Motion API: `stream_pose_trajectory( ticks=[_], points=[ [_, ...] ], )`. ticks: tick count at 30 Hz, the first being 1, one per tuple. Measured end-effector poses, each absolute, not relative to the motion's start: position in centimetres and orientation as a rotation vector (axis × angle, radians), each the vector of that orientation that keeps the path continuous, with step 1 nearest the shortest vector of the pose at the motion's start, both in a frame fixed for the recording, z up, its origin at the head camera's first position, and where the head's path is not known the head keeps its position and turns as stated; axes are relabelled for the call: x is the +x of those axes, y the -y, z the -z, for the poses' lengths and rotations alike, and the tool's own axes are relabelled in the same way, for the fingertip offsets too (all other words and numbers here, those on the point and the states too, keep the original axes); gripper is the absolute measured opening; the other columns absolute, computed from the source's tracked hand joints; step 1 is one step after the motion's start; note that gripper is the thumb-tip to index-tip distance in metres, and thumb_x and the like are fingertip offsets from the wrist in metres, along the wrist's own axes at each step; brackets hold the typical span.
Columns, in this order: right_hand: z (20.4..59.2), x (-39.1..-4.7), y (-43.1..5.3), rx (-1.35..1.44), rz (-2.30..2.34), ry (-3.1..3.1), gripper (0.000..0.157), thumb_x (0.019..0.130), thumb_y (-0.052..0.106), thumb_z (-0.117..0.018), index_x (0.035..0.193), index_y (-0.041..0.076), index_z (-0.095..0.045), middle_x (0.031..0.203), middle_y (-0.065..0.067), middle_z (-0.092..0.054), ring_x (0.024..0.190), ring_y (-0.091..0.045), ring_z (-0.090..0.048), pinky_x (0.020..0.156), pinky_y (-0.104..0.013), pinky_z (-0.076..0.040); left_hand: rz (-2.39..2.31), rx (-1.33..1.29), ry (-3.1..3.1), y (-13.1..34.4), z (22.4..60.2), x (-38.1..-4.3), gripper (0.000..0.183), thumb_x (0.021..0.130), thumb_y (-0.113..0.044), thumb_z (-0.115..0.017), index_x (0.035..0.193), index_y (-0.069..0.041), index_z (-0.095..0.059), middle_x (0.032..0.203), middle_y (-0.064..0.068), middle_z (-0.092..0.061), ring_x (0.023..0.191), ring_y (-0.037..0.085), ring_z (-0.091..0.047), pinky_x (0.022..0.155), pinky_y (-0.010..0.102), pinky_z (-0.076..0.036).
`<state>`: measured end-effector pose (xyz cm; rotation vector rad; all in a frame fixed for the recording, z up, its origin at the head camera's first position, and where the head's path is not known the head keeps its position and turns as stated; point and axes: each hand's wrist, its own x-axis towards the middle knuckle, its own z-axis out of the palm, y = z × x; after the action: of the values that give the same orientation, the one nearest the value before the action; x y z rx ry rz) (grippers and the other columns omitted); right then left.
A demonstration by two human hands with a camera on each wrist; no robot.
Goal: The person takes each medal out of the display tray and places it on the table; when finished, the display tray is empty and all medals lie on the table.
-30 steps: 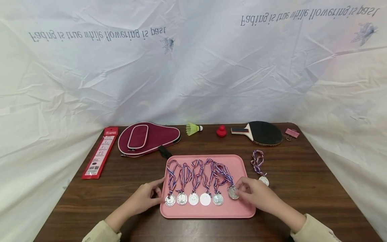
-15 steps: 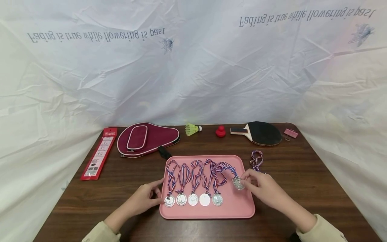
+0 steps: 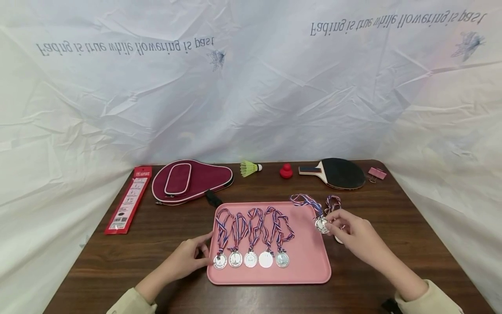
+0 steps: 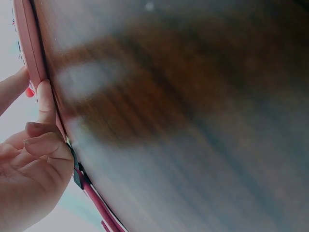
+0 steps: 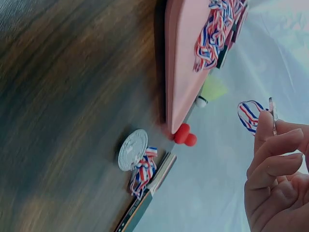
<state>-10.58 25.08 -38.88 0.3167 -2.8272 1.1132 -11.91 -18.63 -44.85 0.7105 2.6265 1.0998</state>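
My right hand [image 3: 350,230] pinches a silver medal [image 3: 321,225] by its edge, raised near the right rim of the pink tray [image 3: 302,278]. Its striped ribbon [image 3: 303,199] trails to the upper left over the tray's back right corner. In the right wrist view the medal [image 5: 272,112] appears edge-on between thumb and fingers. Several other medals [image 3: 250,259] lie in a row in the tray, ribbons toward the back. Another medal [image 5: 133,150] lies on the table right of the tray, partly hidden by my right hand in the head view. My left hand [image 3: 190,258] holds the tray's left edge.
Along the back of the dark wooden table [image 3: 157,244] lie a red packet [image 3: 127,200], a maroon paddle case [image 3: 204,176], a yellow shuttlecock [image 3: 249,168], a red knobbed object [image 3: 286,170], a table tennis paddle [image 3: 343,173] and a pink binder clip [image 3: 377,173]. White cloth hangs behind.
My right hand has lifted one medal off the tray and moved it to the back right, its ribbon coming away from the other ribbons. My left hand stays on the tray's edge.
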Motion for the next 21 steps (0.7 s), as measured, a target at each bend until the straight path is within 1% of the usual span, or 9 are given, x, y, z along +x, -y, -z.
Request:
stream_pose_trajectory(
  ticks=[5, 10, 21],
  points=[
    [38.6, -10.7, -26.2, 0.268, -1.059, 2.825, 0.02, 0.083, 0.035, -0.062, 0.097, 0.023, -0.057, 0.073, 0.009, -0.061, 0.047, -0.01, -0.05, 0.043, -0.025, -0.04, -1.106, 0.718, -2.625, 18.6, 44.9, -12.0, 0.069, 0.074, -0.02, -0.073, 0.132, 0.0, -0.041, 0.068, -0.009, -0.055, 0.05, 0.004, -0.04, 0.046, 0.019, -0.033],
    [38.5, -10.9, -27.6, 0.213, -0.941, 2.794, 0.021, 0.083, 0.034, -0.063, 0.099, 0.022, -0.057, 0.074, 0.009, -0.062, 0.052, -0.008, -0.05, 0.046, -0.025, -0.039, -1.11, 0.721, -2.624, 18.6, 44.9, -12.0, 0.069, 0.074, -0.021, -0.073, 0.131, 0.0, -0.041, 0.069, -0.009, -0.055, 0.05, 0.004, -0.04, 0.046, 0.019, -0.032],
    [38.4, -10.6, -30.8, 0.112, -0.876, 2.773, 0.025, 0.085, 0.032, -0.06, 0.102, 0.015, -0.057, 0.077, 0.0, -0.064, 0.046, -0.008, -0.05, 0.046, -0.025, -0.038, -1.102, 0.709, -2.631, 18.6, 44.8, -11.9, 0.069, 0.074, -0.021, -0.073, 0.131, 0.0, -0.042, 0.068, -0.009, -0.055, 0.051, 0.004, -0.04, 0.046, 0.019, -0.033]
  ],
)
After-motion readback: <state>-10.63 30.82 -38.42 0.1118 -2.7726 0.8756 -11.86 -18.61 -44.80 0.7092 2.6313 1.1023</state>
